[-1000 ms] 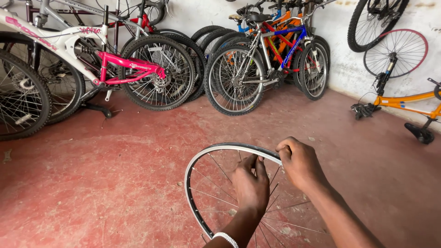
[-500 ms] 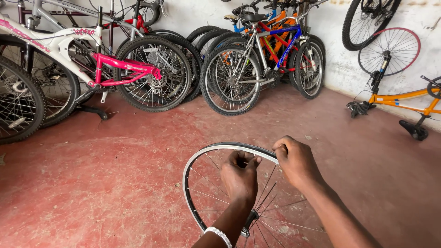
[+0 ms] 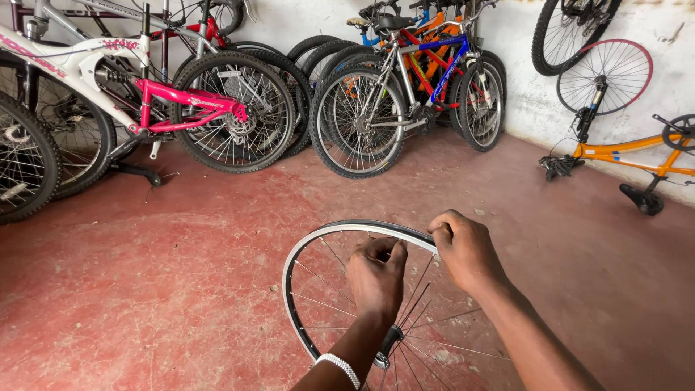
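Bare spoked wheel rim (image 3: 318, 239) held over the red floor (image 3: 145, 289), no tyre on it, spokes fitted.
Right hand (image 3: 467, 250) is closed on the rim's top edge; left hand (image 3: 376, 279) pinches inside among the spokes (image 3: 318, 279), what it grips I cannot tell. The wheel tilts, hub (image 3: 387, 347) low, nearest the person.

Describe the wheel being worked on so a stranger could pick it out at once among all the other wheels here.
Start from the red floor in front of the row of parked bicycles. Low in the middle, the bare wheel rim stands alone, with the left hand inside at the spokes and the right hand on its top edge. Unlike the others, it has no tyre and no frame.
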